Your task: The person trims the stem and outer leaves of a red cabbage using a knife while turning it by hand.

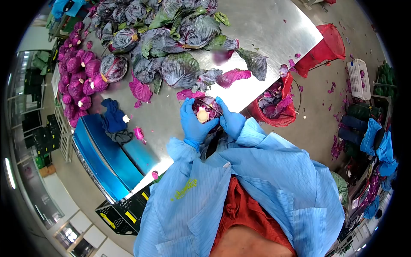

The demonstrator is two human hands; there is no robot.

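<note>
Metal tabletop (278,25) inside a cluttered workroom, with leaf scraps strewn on the table and the floor. Red cabbage under work (203,116) sits between both gloved hands at the near edge, pale stem end facing up. Left hand (194,124) clasps its left side, thumb across the near side. Right hand (231,121) is curled in at its right side; a thin dark edge crosses the head there, but whether the hand grips a blade cannot be told. Beyond the hands lie leafy cabbages (182,70); well left of the left hand, bare purple heads (81,81) are piled. Right of the right hand, a red container (280,123) holds loose leaves. Step in hand, as judged: trimming the stem end. Next move appears to call for a firm left-hand hold, thumb clear of any cutting edge.
</note>
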